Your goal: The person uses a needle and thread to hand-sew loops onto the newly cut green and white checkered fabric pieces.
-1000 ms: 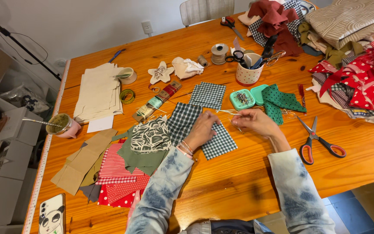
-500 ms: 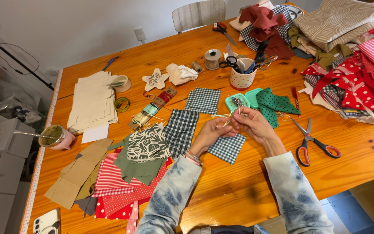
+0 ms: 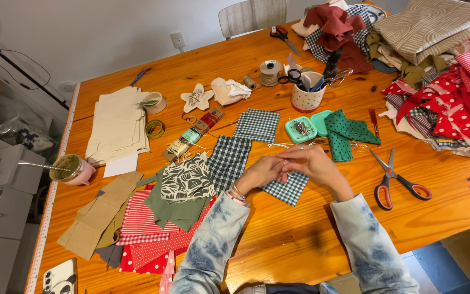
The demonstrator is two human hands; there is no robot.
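Denim sleeves run up from the near edge to two hands that meet over the wooden table point(image 3: 300, 239). The left hand point(image 3: 262, 171) and right hand point(image 3: 314, 163) press their fingertips together, pinched nearly closed; whatever they grip is too small to make out, perhaps a pin or thread. Directly under them lies a small green checked patch point(image 3: 286, 189), its corner pointing toward the body, touching the underside of both hands and about equally near to each. Just left sits a longer checked strip point(image 3: 228, 160), its long axis running away from the body. Beyond the fingertips, slightly right, a mint pin box point(image 3: 301, 129) rests beside green dotted cloth point(image 3: 349, 133). Red-handled scissors point(image 3: 395, 177) lie well to the right.
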